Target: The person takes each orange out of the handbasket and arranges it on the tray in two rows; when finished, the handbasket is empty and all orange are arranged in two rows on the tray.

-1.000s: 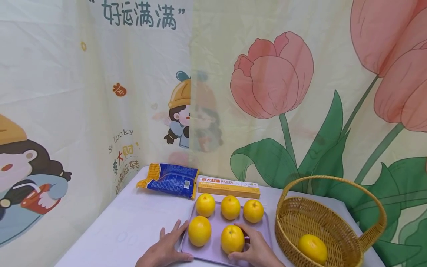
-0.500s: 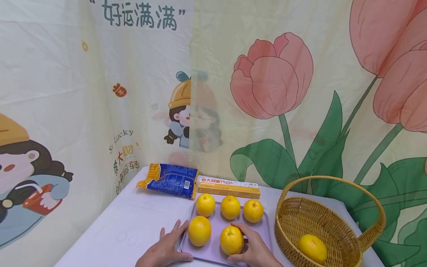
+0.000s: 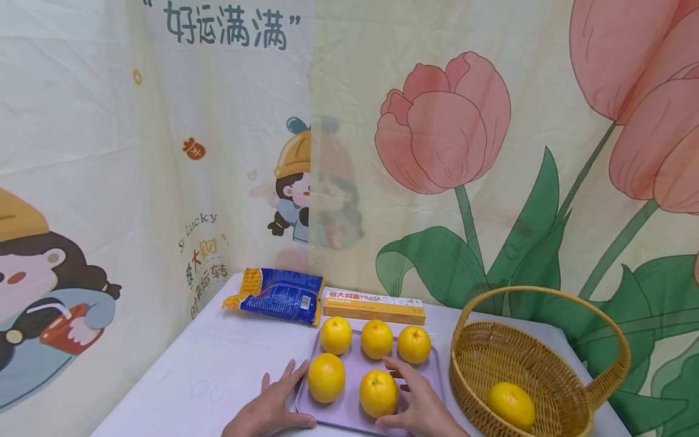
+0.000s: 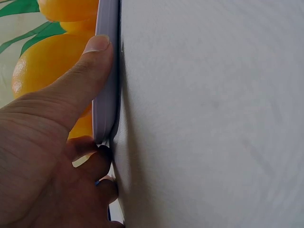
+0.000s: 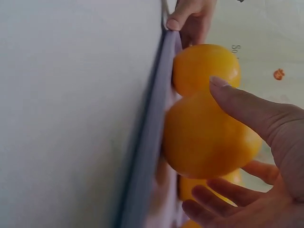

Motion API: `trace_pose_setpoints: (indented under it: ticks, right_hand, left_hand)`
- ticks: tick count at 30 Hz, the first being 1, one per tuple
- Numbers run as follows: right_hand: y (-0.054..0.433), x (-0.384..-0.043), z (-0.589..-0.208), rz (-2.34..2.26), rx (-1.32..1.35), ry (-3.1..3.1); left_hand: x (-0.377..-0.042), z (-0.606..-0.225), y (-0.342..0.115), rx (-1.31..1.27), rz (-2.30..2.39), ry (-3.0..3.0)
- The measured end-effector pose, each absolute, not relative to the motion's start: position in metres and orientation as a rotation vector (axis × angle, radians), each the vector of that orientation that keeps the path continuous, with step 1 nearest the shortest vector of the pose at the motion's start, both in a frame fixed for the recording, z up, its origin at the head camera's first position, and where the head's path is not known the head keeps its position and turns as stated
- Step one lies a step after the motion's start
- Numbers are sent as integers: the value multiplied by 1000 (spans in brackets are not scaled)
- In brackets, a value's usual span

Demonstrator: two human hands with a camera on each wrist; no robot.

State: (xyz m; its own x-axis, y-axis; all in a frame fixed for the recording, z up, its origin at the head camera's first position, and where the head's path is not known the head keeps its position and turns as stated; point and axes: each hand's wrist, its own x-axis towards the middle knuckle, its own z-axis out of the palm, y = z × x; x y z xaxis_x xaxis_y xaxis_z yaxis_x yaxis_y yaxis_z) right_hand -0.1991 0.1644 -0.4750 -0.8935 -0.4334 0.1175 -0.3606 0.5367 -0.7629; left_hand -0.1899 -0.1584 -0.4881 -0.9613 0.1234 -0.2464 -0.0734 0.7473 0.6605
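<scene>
Off-white fabric (image 3: 109, 145) hangs at the left, printed with a cartoon figure (image 3: 54, 303) in a yellow hat. On the far left of the white table (image 3: 191, 370) lies a blue-and-yellow plastic packet (image 3: 281, 297), barcode showing. Nearer, the left hand (image 3: 269, 405) is spread around the near-left corner of a lilac tray (image 3: 354, 364), thumb on its near rim, fingers at its left side. Five oranges sit on the tray: the near-left orange (image 3: 326, 378), the far-left orange (image 3: 335, 335), the far-middle orange (image 3: 377, 338), the near-right orange (image 3: 379, 393) and the far-right orange (image 3: 414, 345). Beyond them lies a pasta box (image 3: 374, 307), marked chicken curry sauce. The right hand (image 3: 417, 397) is spread beside the near-right orange, fingers apart from it; whether the thumb touches it, I cannot tell. At the right, a wicker basket (image 3: 463, 379) holds another orange (image 3: 510, 405). Printed tulips (image 3: 445, 133) fill the far-right backdrop.
</scene>
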Motion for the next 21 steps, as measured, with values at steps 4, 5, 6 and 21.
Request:
trace_pose_setpoints:
  ticks: [4, 5, 6, 21]
  right_hand:
    - [176, -188, -454, -1256, -703, 2768]
    - [180, -186, -447, -1242, -721, 2792]
    - [185, -184, -440, -1225, -754, 2814]
    - [294, -183, -378, -1007, -563, 2949]
  left_hand:
    - [-190, -489, -159, 47, 1021, 2676]
    - [-190, -489, -159, 44, 1019, 2675]
    - [-191, -489, -159, 42, 1018, 2674]
    - [-191, -487, -159, 27, 1009, 2674]
